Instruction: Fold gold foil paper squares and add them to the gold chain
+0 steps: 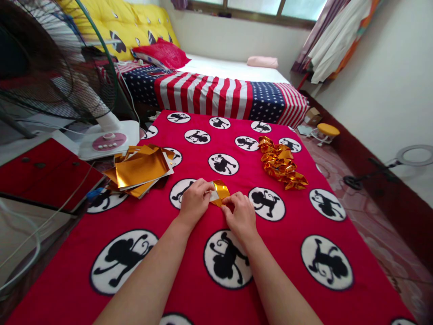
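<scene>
Between my hands, over the red table cover [162, 253], is a small partly folded sheet of gold foil paper [221, 189], with a white patch showing on its left side. My left hand [196, 201] pinches its left edge with thumb and fingers. At its lower right corner, my right hand [239, 212] grips it between thumb and fingertips. To the left lies a loose stack of flat gold foil sheets [142, 168] with pale edges. A pile of folded gold foil pieces [280, 162] rests on the right side of the cover.
An electric fan [111, 135] stands at the left beside a red drawer cabinet [50, 171], with cables hanging near it. Beyond the table is a bed [216, 95] with a striped and starred cover. A yellow stool [327, 130] and a ring light [414, 155] are at the right.
</scene>
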